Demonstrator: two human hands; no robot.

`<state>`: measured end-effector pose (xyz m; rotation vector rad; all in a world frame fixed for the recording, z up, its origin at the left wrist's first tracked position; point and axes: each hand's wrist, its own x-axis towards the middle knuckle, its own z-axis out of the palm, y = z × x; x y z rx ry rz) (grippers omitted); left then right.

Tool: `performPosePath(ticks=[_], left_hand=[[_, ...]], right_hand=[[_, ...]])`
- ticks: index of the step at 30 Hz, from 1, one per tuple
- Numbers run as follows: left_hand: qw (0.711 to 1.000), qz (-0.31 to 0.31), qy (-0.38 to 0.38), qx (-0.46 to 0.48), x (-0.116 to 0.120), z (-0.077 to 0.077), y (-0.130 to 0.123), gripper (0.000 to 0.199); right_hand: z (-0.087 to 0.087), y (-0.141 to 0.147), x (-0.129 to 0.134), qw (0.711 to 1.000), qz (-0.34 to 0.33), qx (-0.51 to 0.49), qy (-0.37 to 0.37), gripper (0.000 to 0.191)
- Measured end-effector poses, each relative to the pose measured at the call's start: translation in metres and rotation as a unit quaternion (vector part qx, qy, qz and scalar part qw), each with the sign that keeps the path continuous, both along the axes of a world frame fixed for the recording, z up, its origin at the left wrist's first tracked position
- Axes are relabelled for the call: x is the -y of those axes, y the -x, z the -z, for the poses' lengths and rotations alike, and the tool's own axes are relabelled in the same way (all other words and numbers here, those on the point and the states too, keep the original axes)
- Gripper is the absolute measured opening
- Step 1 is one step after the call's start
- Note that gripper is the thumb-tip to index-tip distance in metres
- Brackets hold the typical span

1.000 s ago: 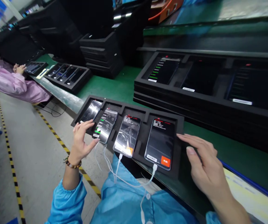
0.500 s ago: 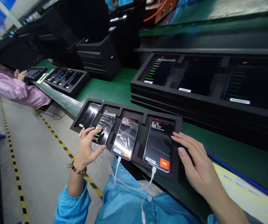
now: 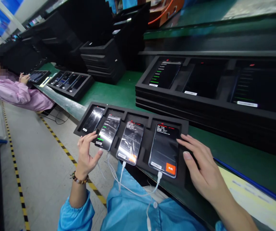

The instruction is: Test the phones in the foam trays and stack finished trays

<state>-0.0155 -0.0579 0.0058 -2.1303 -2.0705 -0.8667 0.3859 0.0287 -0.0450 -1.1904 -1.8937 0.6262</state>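
A black foam tray [image 3: 146, 119] lies at the green bench's front edge with several smartphones in its slots. My left hand [image 3: 87, 154], fingers apart, is at the left edge of the second smartphone [image 3: 108, 131], whose screen shows green text lines. Another smartphone [image 3: 89, 120] lies in the leftmost slot. White charging cables plug into the third smartphone [image 3: 130, 141] and the rightmost smartphone [image 3: 164, 146], which has an orange block low on its screen. My right hand [image 3: 200, 163] rests with spread fingers, their tips by that phone's right edge. Neither hand grips anything.
Stacked foam trays with phones [image 3: 166, 89] stand behind on the right. More black trays [image 3: 99, 61] are piled at the back. A blue pen [image 3: 250, 181] and a yellow sheet [image 3: 243, 189] lie at right. A co-worker [image 3: 20, 91] in pink sits at far left.
My left hand has drawn back a little to the left, off the second smartphone's screen to its edge. My right hand stays nearly still. The whole view has shifted slightly.
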Motion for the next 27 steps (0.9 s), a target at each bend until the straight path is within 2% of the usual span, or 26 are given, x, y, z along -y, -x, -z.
performPosePath(ticks=[5,8,13,16,18,19,20,21,23,24,25,27], left_hand=[[0.997,0.028,0.06,-0.033,-0.013,-0.004,-0.009,0.064],[0.995,0.027,0.086,-0.039,-0.017,-0.008,-0.01,0.062],[0.998,0.036,0.023,-0.035,-0.014,-0.013,-0.006,0.057],[0.999,0.035,-0.001,-0.021,-0.012,-0.011,-0.005,0.055],[1.0,0.007,-0.017,0.019,-0.013,-0.003,-0.002,0.052],[0.997,-0.028,-0.04,0.059,-0.014,0.003,0.0,0.05],[0.986,-0.085,-0.08,0.119,-0.016,0.011,0.004,0.05],[0.96,-0.158,-0.128,0.192,-0.017,0.019,0.007,0.049],[0.866,-0.303,-0.211,0.337,-0.02,0.037,0.014,0.05],[0.823,-0.349,-0.223,0.389,-0.022,0.044,0.016,0.05],[0.8,-0.366,-0.214,0.424,-0.023,0.05,0.017,0.049],[0.789,-0.357,-0.173,0.469,-0.026,0.057,0.018,0.046]], right_hand=[[0.0,0.0,0.001,1.0,0.002,0.005,0.001,0.037],[-0.001,-0.001,0.002,1.0,0.012,0.007,0.001,0.038],[-0.002,-0.003,0.002,1.0,0.029,0.008,-0.001,0.039],[-0.001,-0.003,0.003,1.0,0.025,0.003,-0.002,0.039],[-0.001,-0.003,0.003,1.0,0.02,0.001,-0.003,0.04],[-0.001,-0.002,0.003,1.0,0.019,-0.001,-0.001,0.039],[0.0,-0.002,0.003,1.0,0.02,-0.002,0.002,0.039],[0.0,-0.001,0.003,1.0,0.022,-0.004,0.007,0.039],[0.0,0.0,0.003,0.999,0.031,-0.012,0.012,0.039],[0.0,0.001,0.003,0.999,0.034,-0.017,0.015,0.039],[-0.001,0.002,0.004,0.999,0.036,-0.021,0.017,0.039],[-0.003,0.002,0.005,0.999,0.031,-0.027,0.026,0.039]])
